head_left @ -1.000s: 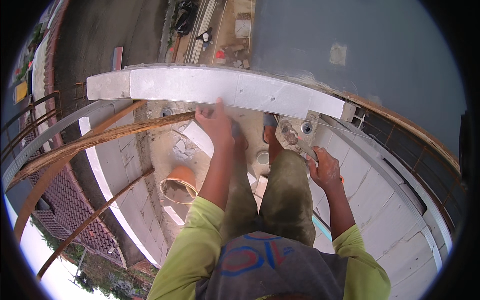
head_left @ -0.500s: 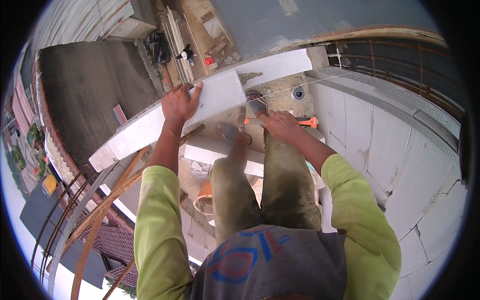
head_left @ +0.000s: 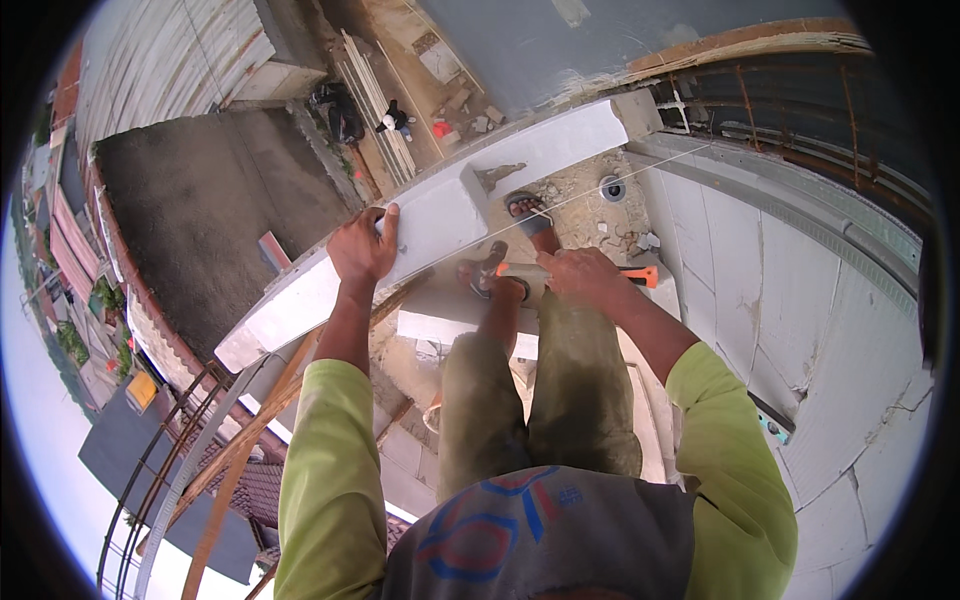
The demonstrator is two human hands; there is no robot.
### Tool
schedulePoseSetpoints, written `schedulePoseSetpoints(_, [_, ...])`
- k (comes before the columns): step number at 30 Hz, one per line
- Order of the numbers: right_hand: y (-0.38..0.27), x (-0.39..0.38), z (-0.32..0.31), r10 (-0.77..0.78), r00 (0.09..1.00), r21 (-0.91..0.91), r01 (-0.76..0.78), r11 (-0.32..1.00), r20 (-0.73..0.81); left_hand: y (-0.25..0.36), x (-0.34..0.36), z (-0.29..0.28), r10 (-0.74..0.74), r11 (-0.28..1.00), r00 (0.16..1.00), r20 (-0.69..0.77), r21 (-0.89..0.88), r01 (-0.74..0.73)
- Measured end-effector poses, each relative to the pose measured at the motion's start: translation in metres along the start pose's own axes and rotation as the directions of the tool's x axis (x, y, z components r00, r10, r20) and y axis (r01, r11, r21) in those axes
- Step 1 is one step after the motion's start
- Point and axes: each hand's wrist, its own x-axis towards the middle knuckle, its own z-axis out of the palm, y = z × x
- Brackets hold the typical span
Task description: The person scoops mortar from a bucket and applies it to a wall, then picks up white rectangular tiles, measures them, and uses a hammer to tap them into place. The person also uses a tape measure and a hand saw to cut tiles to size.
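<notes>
Beyond both hands: grey concrete wall [head_left: 700, 30], open drop past the block's far edge. Right of the hands: white block wall [head_left: 800, 300]. Under the left hand [head_left: 362, 247]: long white rectangular lightweight concrete block [head_left: 440, 220], fingers curled over its top edge. In the right hand [head_left: 583, 275]: orange-handled tool [head_left: 640, 274], fist closed round it.

Daylight is falling on an open building site seen from high up. Beyond the hands, a grey concrete slab [head_left: 190, 200] is lying below, with planks and rubble [head_left: 400, 110] beside it. Right of the hands, a white block wall [head_left: 800, 300] is curving away under rusty rebar [head_left: 800, 110].
</notes>
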Motion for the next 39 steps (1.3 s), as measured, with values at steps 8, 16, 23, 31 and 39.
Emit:
schedulePoseSetpoints(8, [-0.035, -0.088, -0.154, 0.059, 0.987, 0.447, -0.121, 0.886, 0.150, -0.013, 0.003, 0.006, 0.029, 0.999, 1.000, 0.001, -0.018, -0.029])
schedulePoseSetpoints(16, [-0.041, 0.104, -0.228, 0.198, 0.973, 0.100, -0.186, 0.977, -0.118, -0.012, 0.003, 0.001, -0.018, 0.999, 1.000, 0.002, -0.048, 0.018])
schedulePoseSetpoints(23, [-0.023, 0.251, -0.179, -0.085, 0.995, 0.059, 0.082, 0.995, 0.049, -0.013, 0.008, 0.004, -0.005, 0.998, 1.000, 0.006, -0.068, 0.006])
schedulePoseSetpoints(31, [-0.052, 0.297, -0.164, -0.148, 0.957, 0.064, 0.136, 0.989, 0.251, -0.017, 0.008, 0.006, 0.007, 0.995, 0.999, -0.033, -0.103, -0.010])
schedulePoseSetpoints(39, [-0.079, 0.277, -0.182, -0.011, 0.966, -0.055, 0.026, 0.998, 0.258, -0.019, 0.008, 0.014, 0.015, 0.987, 0.992, -0.125, -0.154, -0.034])
